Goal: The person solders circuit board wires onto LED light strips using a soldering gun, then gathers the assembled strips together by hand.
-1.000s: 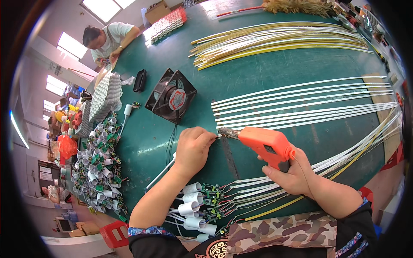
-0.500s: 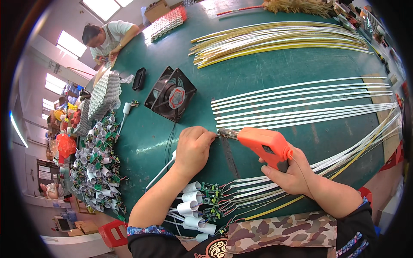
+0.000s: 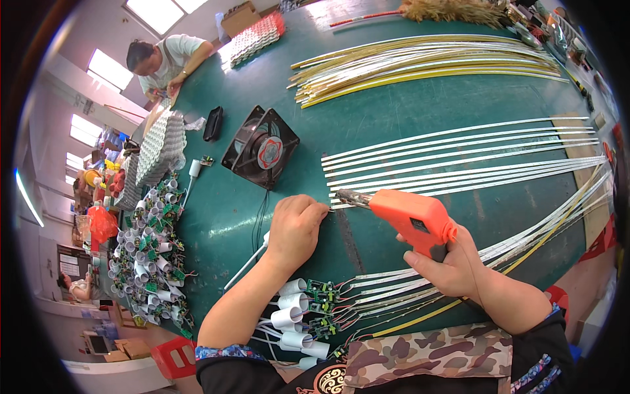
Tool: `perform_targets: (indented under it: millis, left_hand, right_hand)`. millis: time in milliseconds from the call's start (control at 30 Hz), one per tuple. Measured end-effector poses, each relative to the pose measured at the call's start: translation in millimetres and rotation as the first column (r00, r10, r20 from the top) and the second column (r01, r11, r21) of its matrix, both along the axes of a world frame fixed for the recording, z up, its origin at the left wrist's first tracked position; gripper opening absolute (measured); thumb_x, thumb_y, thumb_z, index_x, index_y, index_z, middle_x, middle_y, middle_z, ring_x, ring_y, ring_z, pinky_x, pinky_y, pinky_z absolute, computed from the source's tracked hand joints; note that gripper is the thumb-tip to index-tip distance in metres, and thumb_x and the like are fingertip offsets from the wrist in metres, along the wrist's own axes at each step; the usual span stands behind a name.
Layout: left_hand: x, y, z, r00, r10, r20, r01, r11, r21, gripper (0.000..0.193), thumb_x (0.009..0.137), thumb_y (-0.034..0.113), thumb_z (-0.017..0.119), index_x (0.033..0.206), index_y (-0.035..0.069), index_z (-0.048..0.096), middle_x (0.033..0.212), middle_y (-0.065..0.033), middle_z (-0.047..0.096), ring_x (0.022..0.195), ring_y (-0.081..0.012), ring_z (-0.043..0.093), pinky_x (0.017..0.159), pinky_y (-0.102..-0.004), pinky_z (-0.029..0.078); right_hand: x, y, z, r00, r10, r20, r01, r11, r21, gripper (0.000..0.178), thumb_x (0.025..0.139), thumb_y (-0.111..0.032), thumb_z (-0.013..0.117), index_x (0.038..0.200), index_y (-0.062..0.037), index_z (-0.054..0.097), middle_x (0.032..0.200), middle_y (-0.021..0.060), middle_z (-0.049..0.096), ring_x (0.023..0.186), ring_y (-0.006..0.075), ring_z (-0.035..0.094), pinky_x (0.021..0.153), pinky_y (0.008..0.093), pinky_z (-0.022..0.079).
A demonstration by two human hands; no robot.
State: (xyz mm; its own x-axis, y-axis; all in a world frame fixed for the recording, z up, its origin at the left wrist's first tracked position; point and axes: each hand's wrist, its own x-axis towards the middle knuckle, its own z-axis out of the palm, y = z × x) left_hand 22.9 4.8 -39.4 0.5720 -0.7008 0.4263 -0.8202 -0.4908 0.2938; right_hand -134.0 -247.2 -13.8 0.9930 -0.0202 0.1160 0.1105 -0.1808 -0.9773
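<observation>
My right hand (image 3: 453, 268) grips an orange soldering gun (image 3: 412, 215), its metal tip pointing left, just above the near left ends of a row of thin white strips (image 3: 472, 176). My left hand (image 3: 295, 226) is closed, thumb and fingers pinched at those strip ends; what they hold is hidden. Below my hands lie white lamp bases (image 3: 293, 302) with green circuit boards (image 3: 321, 290) and thin wires. More white strips (image 3: 394, 281) run from these boards to the right under my right hand.
A black fan (image 3: 261, 146) stands beyond my left hand. Many white bases with boards (image 3: 147, 253) are heaped at left. Yellow and white strips (image 3: 426, 65) lie at the back. A co-worker (image 3: 172, 59) bends over the far left corner, near a white stack (image 3: 161, 141).
The soldering gun has shifted slightly right and its tip has risen a little from the strip ends beside my left fingers. My left hand has stayed nearly still.
</observation>
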Motion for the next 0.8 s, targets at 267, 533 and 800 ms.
perform_targets:
  millis: [267, 533, 800]
  left_hand:
    - [0, -2, 3, 1.000, -0.007, 0.000, 0.006, 1.000, 0.028, 0.010, 0.078, 0.001, 0.070, 0.087, 0.006, 0.067, 0.080, -0.0074, 0.062, 0.079, -0.0305, 0.062, 0.071, -0.0426, 0.047]
    - [-2, -5, 11, 0.977, 0.059, -0.203, -0.062, 0.998, -0.007, 0.006, 0.081, 0.003, 0.070, 0.085, 0.003, 0.067, 0.083, -0.0104, 0.061, 0.079, -0.0333, 0.061, 0.070, -0.0425, 0.048]
    - [1, -10, 12, 0.952, 0.141, -0.272, -0.127, 0.990, 0.068, 0.007, 0.082, 0.005, 0.069, 0.085, 0.001, 0.064, 0.086, -0.0110, 0.059, 0.079, -0.0305, 0.059, 0.067, -0.0387, 0.047]
  right_hand:
    - [-1, -2, -3, 1.000, 0.004, -0.021, -0.003, 0.999, 0.042, 0.051, 0.084, -0.010, 0.074, 0.130, -0.0017, 0.053, 0.095, 0.0108, 0.064, 0.080, 0.0204, 0.061, 0.076, 0.0316, 0.049]
    - [-2, -2, -3, 0.997, -0.018, 0.074, 0.018, 1.000, 0.011, 0.050, 0.084, -0.011, 0.074, 0.129, -0.0022, 0.053, 0.097, 0.0115, 0.064, 0.079, 0.0232, 0.061, 0.076, 0.0333, 0.050]
    - [-1, -4, -5, 0.999, 0.003, 0.041, -0.001, 0.999, -0.042, 0.050, 0.084, -0.012, 0.075, 0.128, -0.0021, 0.054, 0.096, 0.0125, 0.064, 0.079, 0.0256, 0.063, 0.075, 0.0345, 0.051]
